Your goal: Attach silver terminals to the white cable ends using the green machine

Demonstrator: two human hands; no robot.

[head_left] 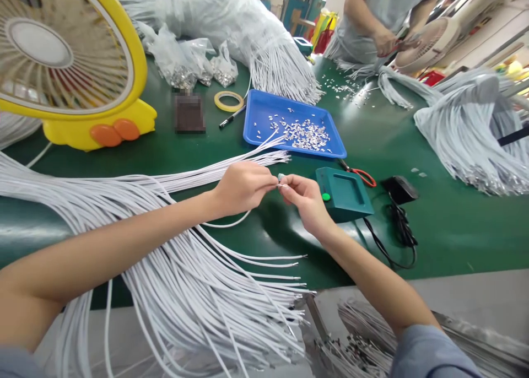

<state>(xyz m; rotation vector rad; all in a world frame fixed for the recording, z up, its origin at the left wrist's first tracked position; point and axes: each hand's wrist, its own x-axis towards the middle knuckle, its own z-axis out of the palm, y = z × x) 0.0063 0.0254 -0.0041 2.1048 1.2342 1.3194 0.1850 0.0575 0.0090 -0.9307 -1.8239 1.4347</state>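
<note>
My left hand (244, 188) is closed in a pinch around a thin white cable (231, 223), which curves out below the palm. Its fingertips meet those of my right hand (303, 200), which pinches a small silvery piece (283, 185) at the cable's end; the fingers partly hide it. Something pale green covers one right fingertip. Beyond the hands, a blue tray (285, 100) holds many small silvery pieces (308, 134). A large bundle of white cables (173, 279) with bare tips lies under my left arm, and a smaller cable bundle (198, 175) points toward the tray.
Right of my hands sits a green device (345, 193) with a green button, near red-handled pliers (363, 175) and a black adapter (400, 189). A yellow fan (99, 127), tape roll (228, 101) and pen (231, 117) stand beyond. Across the table, a person (384, 20) works beside more cables.
</note>
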